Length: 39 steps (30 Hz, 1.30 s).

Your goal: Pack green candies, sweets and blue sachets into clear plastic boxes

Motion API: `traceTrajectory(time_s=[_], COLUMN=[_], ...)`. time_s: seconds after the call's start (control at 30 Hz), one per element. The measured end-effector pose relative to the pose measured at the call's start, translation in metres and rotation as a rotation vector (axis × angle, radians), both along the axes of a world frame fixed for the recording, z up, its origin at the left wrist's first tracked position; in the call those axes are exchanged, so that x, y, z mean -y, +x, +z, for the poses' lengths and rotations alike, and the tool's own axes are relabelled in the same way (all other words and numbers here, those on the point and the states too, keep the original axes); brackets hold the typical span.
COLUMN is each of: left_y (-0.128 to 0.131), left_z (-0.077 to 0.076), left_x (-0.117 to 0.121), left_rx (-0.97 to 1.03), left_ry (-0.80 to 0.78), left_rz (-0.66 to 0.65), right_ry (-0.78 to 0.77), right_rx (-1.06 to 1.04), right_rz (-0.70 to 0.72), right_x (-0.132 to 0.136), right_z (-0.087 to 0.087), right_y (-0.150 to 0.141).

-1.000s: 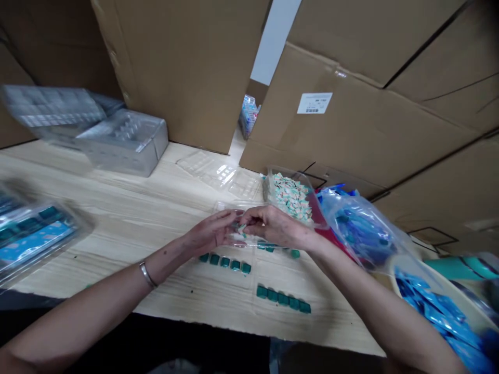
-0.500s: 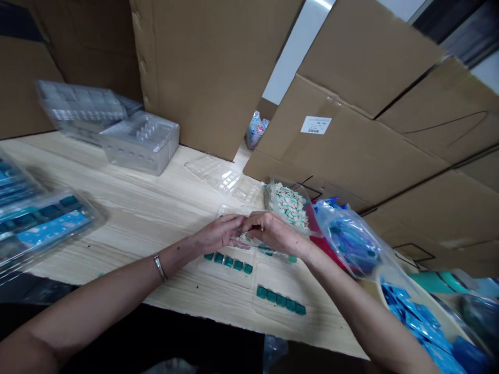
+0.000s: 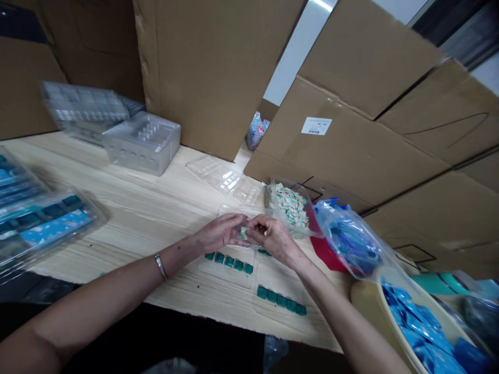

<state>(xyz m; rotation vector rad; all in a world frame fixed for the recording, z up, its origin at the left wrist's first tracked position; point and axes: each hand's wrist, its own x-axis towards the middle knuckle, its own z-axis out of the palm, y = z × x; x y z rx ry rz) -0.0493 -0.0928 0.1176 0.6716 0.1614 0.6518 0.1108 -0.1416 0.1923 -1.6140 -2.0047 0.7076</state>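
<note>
Teal-and-white piece (image 3: 244, 233) pinched between both hands, near the middle of the desk (image 3: 128, 208).
The left hand (image 3: 220, 232) and right hand (image 3: 271, 240) keep a narrow grip on it above a clear plastic tray (image 3: 234, 210); rows of teal squares (image 3: 229, 261) lie just below, and a clear bag of similar pieces (image 3: 290, 206) sits beside the right hand.

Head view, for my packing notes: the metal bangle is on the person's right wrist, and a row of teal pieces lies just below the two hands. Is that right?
No: the head view shows the metal bangle on the left wrist, not the right. The row of teal pieces does lie just below the left hand and right hand.
</note>
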Motion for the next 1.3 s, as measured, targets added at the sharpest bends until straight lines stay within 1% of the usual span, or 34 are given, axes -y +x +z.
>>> traceTrajectory(time_s=[0.07,0.1,0.17,0.23,0.3,0.43,0.5,0.57,0.63,0.73,0.8,0.97,1.03,1.07,1.1,1.13,1.2,1.23,1.27,1.3], left_y=[0.000,0.000,0.000,0.000,-0.001,-0.001,-0.001,0.000,0.001,0.001,0.001,-0.001,-0.002,-0.002,-0.003,-0.003,-0.004,-0.004,-0.004,-0.003], left_z=[0.000,0.000,0.001,0.001,0.002,0.002,0.001,0.000,-0.001,-0.002,-0.001,0.007,0.010,0.012,0.013,0.015,0.018,0.019,0.020,0.020], left_x=[0.000,0.000,0.000,0.000,0.000,0.001,0.001,0.002,0.002,0.003,0.003,0.005,0.006,0.006,0.006,0.005,0.004,0.004,0.004,0.003], left_rx=[-0.008,-0.007,-0.006,-0.007,-0.009,-0.009,-0.009,-0.016,-0.024,-0.036,-0.044,-0.089,-0.121,-0.138,-0.158,-0.182,-0.235,-0.255,-0.263,-0.266], left_ry=[-0.006,-0.010,-0.016,-0.015,-0.007,0.006,0.012,0.008,-0.002,-0.018,-0.032,-0.044,-0.037,-0.035,-0.037,-0.042,-0.061,-0.068,-0.071,-0.074], left_rz=[0.006,0.012,0.020,0.023,0.018,0.020,0.023,0.028,0.028,0.029,0.032,0.025,0.019,0.016,0.016,0.015,0.017,0.018,0.016,0.012], right_ry=[0.068,0.066,-0.007,-0.084,-0.093,0.008,0.031,0.021,0.009,0.017,0.043,0.137,0.187,0.220,0.258,0.298,0.343,0.332,0.264,0.176], right_rx=[0.009,-0.006,-0.054,-0.075,-0.022,0.202,0.322,0.439,0.534,0.617,0.616,0.511,0.436,0.393,0.359,0.344,0.391,0.452,0.515,0.568], right_rz=[-0.005,-0.010,-0.018,0.020,0.124,0.427,0.549,0.622,0.636,0.580,0.539,0.450,0.436,0.403,0.339,0.244,-0.019,-0.162,-0.270,-0.342], right_x=[0.002,0.002,0.000,-0.005,-0.009,-0.017,-0.019,-0.019,-0.020,-0.021,-0.021,-0.006,0.000,0.002,0.001,-0.001,-0.010,-0.016,-0.023,-0.029], right_z=[-0.001,0.000,0.006,0.014,0.024,0.038,0.042,0.045,0.047,0.046,0.041,0.027,0.027,0.027,0.028,0.029,0.031,0.030,0.028,0.026], right_y=[0.000,0.000,0.004,0.008,0.012,0.008,0.001,-0.007,-0.013,-0.018,-0.018,-0.012,-0.004,0.004,0.016,0.031,0.071,0.093,0.115,0.135])
